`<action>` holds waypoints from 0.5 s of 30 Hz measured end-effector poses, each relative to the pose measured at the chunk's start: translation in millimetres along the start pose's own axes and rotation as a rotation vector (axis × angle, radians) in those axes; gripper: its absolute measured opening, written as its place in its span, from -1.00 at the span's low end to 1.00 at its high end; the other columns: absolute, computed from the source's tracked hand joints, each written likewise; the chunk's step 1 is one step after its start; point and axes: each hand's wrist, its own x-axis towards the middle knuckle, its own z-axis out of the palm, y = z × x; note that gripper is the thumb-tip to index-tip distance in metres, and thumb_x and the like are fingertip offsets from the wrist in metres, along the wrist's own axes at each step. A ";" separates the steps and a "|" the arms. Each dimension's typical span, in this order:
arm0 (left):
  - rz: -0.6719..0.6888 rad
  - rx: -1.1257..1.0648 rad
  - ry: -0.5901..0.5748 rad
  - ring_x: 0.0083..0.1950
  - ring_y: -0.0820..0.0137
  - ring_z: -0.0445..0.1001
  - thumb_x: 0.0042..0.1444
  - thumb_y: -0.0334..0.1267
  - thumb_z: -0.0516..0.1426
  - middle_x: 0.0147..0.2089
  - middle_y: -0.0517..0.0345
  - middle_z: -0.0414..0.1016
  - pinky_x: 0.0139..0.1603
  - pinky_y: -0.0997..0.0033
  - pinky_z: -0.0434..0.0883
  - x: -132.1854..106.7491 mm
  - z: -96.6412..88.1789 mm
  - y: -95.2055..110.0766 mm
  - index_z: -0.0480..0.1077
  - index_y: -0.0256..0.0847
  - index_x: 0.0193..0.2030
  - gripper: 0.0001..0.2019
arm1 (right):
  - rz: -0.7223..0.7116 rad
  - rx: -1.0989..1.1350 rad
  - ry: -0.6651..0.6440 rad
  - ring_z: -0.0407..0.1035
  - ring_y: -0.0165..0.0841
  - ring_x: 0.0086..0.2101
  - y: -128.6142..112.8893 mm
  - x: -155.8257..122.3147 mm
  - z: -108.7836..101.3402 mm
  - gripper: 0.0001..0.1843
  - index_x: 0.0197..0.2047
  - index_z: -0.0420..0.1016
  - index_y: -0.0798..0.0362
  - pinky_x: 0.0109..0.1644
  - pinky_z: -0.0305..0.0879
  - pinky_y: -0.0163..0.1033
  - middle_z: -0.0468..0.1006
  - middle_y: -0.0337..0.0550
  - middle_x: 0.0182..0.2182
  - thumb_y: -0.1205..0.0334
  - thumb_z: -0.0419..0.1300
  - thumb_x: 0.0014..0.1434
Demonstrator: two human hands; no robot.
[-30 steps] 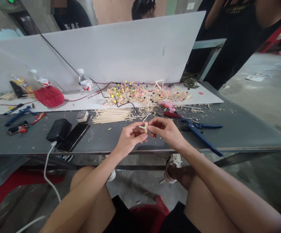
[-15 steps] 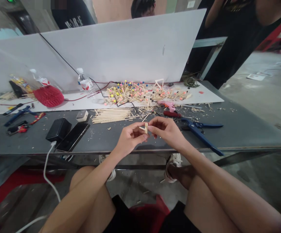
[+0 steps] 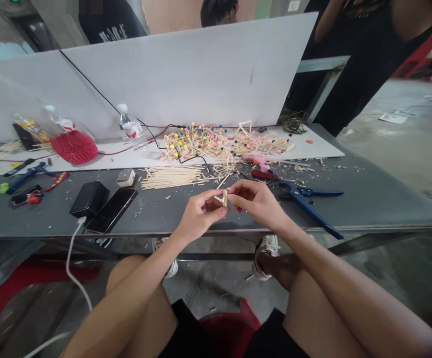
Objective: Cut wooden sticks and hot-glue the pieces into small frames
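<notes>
While the wooden piece (image 3: 225, 199) (small, pale) sits between them, left hand (image 3: 200, 212) and right hand (image 3: 258, 203) pinch it

The wooden piece (image 3: 225, 198) is cream, glue gun (image 3: 261, 163) pink.

The light is soft and rather dim, turning the white board (image 3: 186, 79) a muted grey and laying a faint sheen on the tabletop (image 3: 380, 199). Underneath, the floor (image 3: 208, 288) falls into shadow. Wide-angle distortion stretches the forearms (image 3: 343, 273) toward the lower corners, the far right background blurs, pixelation blocks the upper left, and the wooden piece (image 3: 225, 198) lacks crisp detail.
</notes>
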 end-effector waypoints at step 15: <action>-0.006 0.050 -0.008 -0.34 0.38 0.55 0.04 -0.26 0.32 -0.31 0.05 0.59 -0.24 0.34 0.52 -0.9 0.4 2.9 0.47 -0.29 0.04 -0.59 | -0.003 -0.009 0.001 0.34 -0.45 -0.52 -1.0 -0.3 -2.8 -0.71 -0.31 0.49 0.08 -0.44 0.31 -0.30 0.49 -0.23 -0.47 0.01 0.32 0.12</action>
